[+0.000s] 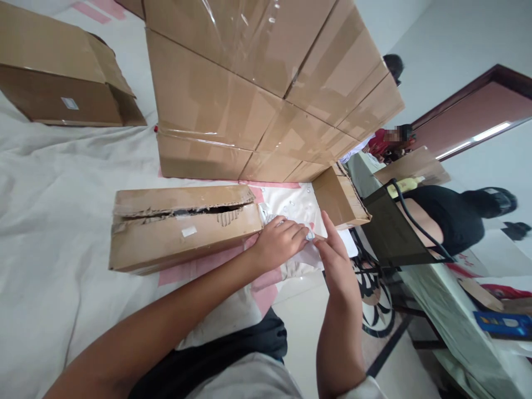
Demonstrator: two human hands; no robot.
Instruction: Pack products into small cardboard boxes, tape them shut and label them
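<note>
Nearest, at the near edge of the table (50,233), covered with a white sheet: left hand (280,241) with fingers curled down, grip clenched on a clear plastic bag (300,259). Just right of it, right hand (337,265) flat, grip released, fingers straight, touching the same bag with its inner edge. Bag lying on a pink and white cloth (195,270), between the two hands, with small pieces inside, too small to tell. Just left of the left hand, a long torn box (183,227) lying flat on the cloth. A little farther and to the right, a small box (338,197), tilted. Behind both, a tall stack of taped cartons (249,94). Far left, an open carton (58,72). Right of the table, a dark chair (390,230).
</note>
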